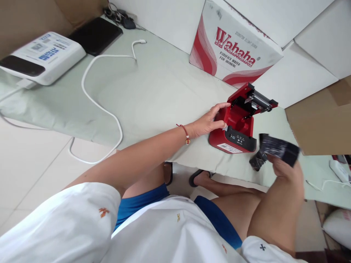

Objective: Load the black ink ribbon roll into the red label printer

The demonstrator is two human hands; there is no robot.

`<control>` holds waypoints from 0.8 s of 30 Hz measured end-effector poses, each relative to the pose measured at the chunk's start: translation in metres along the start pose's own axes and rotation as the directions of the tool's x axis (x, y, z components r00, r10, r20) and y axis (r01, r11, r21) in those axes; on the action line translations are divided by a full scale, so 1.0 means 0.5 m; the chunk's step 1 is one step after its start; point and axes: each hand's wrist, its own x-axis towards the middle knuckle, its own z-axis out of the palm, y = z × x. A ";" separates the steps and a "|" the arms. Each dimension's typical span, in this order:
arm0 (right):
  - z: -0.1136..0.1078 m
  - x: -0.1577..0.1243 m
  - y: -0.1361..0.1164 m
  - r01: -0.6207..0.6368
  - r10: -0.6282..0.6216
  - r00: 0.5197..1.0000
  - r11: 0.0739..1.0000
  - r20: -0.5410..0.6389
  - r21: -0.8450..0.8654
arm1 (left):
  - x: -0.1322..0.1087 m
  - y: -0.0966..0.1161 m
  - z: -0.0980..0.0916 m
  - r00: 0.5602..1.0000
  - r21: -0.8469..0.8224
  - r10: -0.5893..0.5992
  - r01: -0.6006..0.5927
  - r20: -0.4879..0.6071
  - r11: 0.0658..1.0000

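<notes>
A red label printer stands near the front edge of the cloth-covered table, its lid tilted up and its inner bay exposed. My left hand grips the printer's left side, fingers at the open rim and thumb near the dark front panel. To the right of it, my right hand is closed on a black strip with pale print, blurred by motion. A crumpled dark piece shows just left of that hand; I cannot tell whether it joins the strip.
Behind the printer stands a Wahaha water carton, with a brown box to the right. At the left lie a white device, a black phone, keys and a white cable hanging over the edge.
</notes>
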 end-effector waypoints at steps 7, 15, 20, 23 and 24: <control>0.121 -0.018 -0.013 -0.215 0.217 0.976 0.972 0.012 -0.094 | 0.002 0.000 -0.001 1.000 -0.016 -0.005 0.005 0.015 1.000; 0.038 -0.058 0.096 -0.459 0.371 0.871 0.849 -0.323 -0.263 | 0.001 0.001 -0.004 0.999 -0.025 -0.021 0.021 0.027 0.999; 0.074 -0.079 0.121 -0.503 0.473 0.864 0.827 -0.173 -0.252 | 0.005 -0.008 -0.003 1.000 -0.006 -0.004 0.004 -0.002 1.000; 0.083 -0.074 0.111 -0.480 0.446 0.875 0.847 -0.188 -0.227 | 0.007 -0.011 -0.003 1.000 -0.004 -0.005 0.005 -0.005 1.000; 0.082 -0.068 0.107 -0.465 0.431 0.882 0.859 -0.189 -0.213 | 0.007 -0.011 -0.002 1.000 -0.001 -0.008 0.008 -0.008 1.000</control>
